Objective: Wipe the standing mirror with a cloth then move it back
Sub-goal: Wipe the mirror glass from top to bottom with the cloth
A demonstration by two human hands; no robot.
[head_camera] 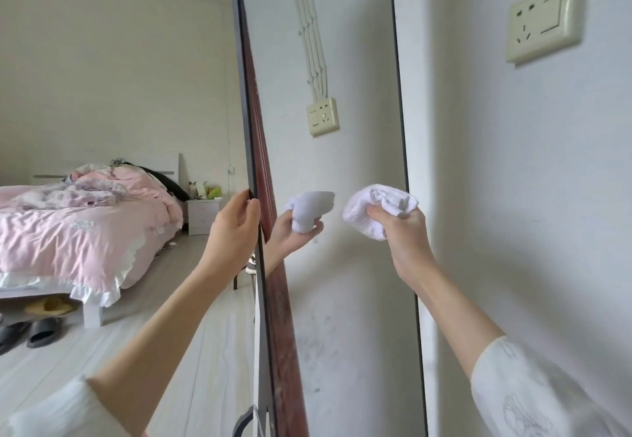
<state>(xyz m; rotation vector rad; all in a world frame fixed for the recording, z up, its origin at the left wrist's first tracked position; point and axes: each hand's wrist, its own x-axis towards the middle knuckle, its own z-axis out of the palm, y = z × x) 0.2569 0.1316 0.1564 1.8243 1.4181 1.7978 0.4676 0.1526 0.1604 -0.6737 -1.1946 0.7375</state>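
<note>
standing mirror (342, 163) is upright right by the wall (513, 197), under a socket (543, 17). left hand (232, 228) grips its dark left edge, right hand (400, 231) clutches a bunched white cloth (376, 207) at the glass.

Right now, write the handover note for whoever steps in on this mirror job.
Left hand grips the standing mirror's left frame edge, steadying it.
Right hand holds the bunched white cloth in front of the glass, near its right edge.
Done: cannot tell how much has been wiped; smudges show on the lower glass.
Left: wipe the lower glass, then move the mirror back.
</note>
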